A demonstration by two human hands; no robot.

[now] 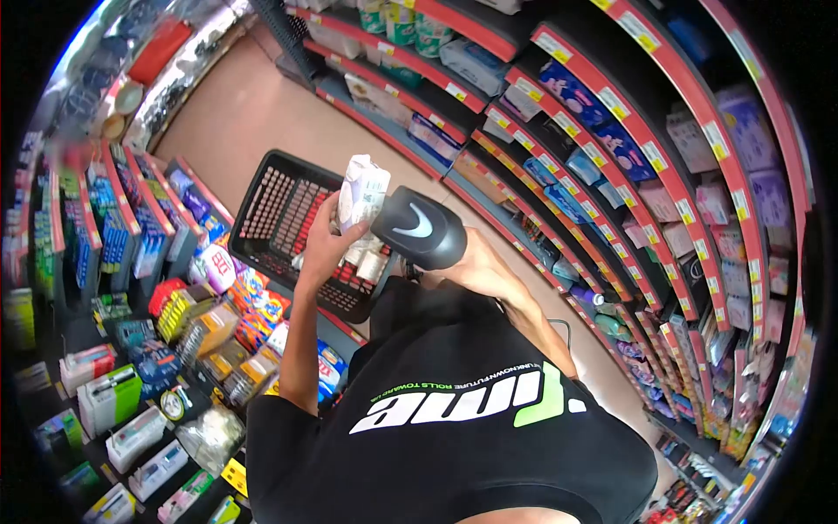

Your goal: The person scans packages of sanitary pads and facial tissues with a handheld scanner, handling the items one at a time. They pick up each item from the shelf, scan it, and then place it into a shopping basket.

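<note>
On your far left, shelves [148, 262] of boxed and bottled goods are running along the aisle, with bright packets crowding the lower rows. Moving right, a black plastic basket [279, 210] is sitting on the floor below your hands, its ribbed bottom showing and seemingly little in it.

Your left hand [325, 247] is holding a white packet [361, 203] upright above the basket's near edge; the grip is closed around its lower half, thumb on one side and fingers wrapped behind. The packet is looking soft and crinkly, probably light, with a wrapper that could slide under loose fingers, so taking it around the middle of the body, as you are doing, seems the safest place rather than the pinched top.

Just to the right, your right hand [476, 266] is closing around the handle of a dark handheld scanner [417, 229], whose head is almost touching the packet's side. The scanner is looking rigid and firm to hold.

Further right, red-edged shelves [628, 175] are carrying blue, purple and pink packs along the aisle.
</note>
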